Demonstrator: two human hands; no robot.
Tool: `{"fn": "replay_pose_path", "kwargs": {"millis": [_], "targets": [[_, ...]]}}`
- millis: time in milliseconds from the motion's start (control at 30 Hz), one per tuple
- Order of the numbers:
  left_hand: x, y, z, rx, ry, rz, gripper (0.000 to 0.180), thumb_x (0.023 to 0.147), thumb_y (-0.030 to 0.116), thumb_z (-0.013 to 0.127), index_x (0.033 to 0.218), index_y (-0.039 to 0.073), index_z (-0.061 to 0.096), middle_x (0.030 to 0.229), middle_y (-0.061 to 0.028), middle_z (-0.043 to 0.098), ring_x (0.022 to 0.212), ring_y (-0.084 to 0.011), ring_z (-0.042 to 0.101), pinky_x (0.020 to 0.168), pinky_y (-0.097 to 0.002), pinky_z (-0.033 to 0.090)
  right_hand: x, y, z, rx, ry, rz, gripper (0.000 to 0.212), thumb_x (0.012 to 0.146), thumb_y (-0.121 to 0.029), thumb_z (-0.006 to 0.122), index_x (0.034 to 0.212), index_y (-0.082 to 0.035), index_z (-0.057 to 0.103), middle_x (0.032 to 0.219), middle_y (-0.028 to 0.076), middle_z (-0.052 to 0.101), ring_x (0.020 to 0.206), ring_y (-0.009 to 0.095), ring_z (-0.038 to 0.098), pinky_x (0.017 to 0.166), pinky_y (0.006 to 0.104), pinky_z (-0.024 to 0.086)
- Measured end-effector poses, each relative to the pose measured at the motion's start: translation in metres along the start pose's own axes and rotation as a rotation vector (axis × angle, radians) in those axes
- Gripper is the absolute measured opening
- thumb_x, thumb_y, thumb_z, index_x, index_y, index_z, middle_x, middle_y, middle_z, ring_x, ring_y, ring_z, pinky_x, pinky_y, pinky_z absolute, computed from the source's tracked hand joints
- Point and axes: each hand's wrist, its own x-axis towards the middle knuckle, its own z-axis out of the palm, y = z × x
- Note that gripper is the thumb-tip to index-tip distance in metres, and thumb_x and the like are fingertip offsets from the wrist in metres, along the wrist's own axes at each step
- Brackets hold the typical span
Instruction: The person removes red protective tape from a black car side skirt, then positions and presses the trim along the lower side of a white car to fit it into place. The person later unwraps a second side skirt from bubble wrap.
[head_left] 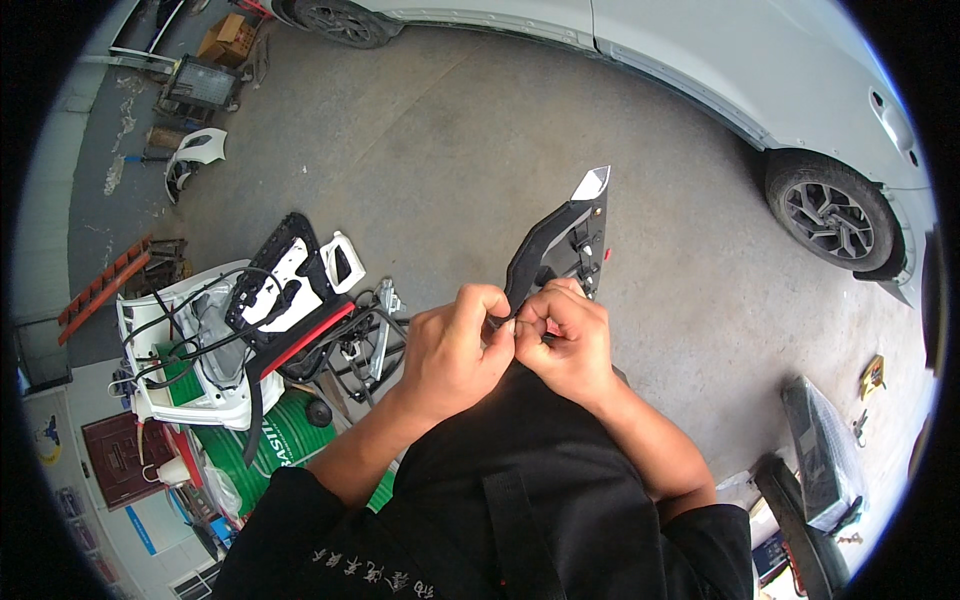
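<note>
Black clothing (460, 520) spans the foreground. Just beyond it, the left hand (452, 348) and right hand (570, 338) meet, pinching the edge of a dark panel (537, 240) above the concrete floor (430, 150).

Black panel (540, 238): near end hidden behind left hand (455, 345) and right hand (568, 335)
Fingertips (500, 338): meeting point too small to tell
Pale car (720, 60): cut off by view's upper edge

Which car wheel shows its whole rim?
The right-hand wheel, its spoked rim fully visible; the upper-left wheel is cut by the picture's top edge.
</note>
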Motion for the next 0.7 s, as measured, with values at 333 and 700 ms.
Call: {"fn": "replay_pose_path", "kwargs": {"millis": [333, 700], "targets": [[-0.001, 0.002, 0.007, -0.007, 0.032, -0.035, 0.029, 0.073, -0.003, 0.069, 0.095, 0.004, 0.050, 0.064, -0.0092, 0.060, 0.053, -0.0283, 0.064, 0.048, -0.0373, 0.048, -0.004, 0.000, -0.004, 0.036, -0.022, 0.152, 0.007, 0.073, 0.004, 0.062, 0.075, -0.001, 0.058, 0.070, 0.006, 0.060, 0.062, 0.017, 0.058, 0.060, 0.0282, 0.046], [0.001, 0.005, 0.004, -0.017, -0.011, -0.062, 0.028, 0.078, 0.000, 0.069, 0.096, 0.004, 0.049, 0.062, -0.0094, 0.059, 0.052, -0.0290, 0.063, 0.047, -0.0381, 0.047, -0.002, -0.007, -0.010, 0.013, -0.022, 0.090, 0.011, 0.072, 0.002, 0.069, 0.079, 0.000, 0.061, 0.071, 0.008, 0.060, 0.064, 0.020, 0.062, 0.057, 0.0303, 0.051]]}}
